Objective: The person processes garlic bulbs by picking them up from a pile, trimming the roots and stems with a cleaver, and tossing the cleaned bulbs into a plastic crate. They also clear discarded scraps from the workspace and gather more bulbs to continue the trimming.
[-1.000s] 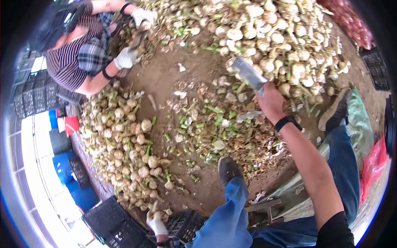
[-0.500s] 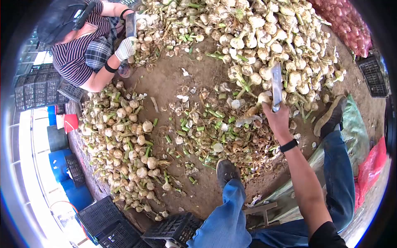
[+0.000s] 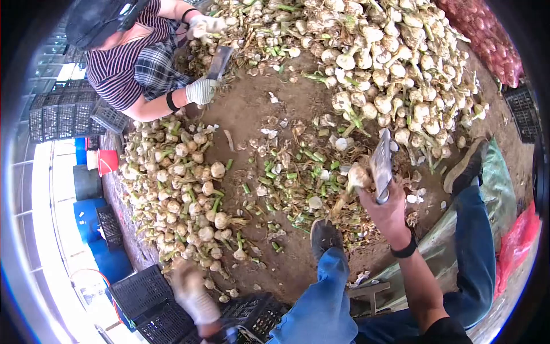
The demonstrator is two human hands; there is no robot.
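Observation:
My bare right hand (image 3: 391,211), with a black band at the wrist, grips a broad-bladed knife (image 3: 380,163), its blade pointing up and away. A garlic bulb (image 3: 359,175) with its stem hanging down sits at my thumb, left of the blade. Beneath them lies a litter of cut green stems and dry husks (image 3: 309,175). My gloved left hand (image 3: 195,295) is smeared by motion at the lower left, over the near end of the left garlic pile (image 3: 186,195) and beside the black crates (image 3: 143,292); its fingers are not clear.
A large heap of garlic (image 3: 401,74) rises at the far side. At the upper left a co-worker (image 3: 123,69) in striped top and white gloves holds another knife (image 3: 219,62). Red mesh sacks (image 3: 487,43) stand at upper right. My shoes (image 3: 326,238) flank the litter.
My right hand has come nearer with knife and bulb. My left hand has swung into view at lower left. The co-worker's knife hand has moved right, the other hand onto the heap.

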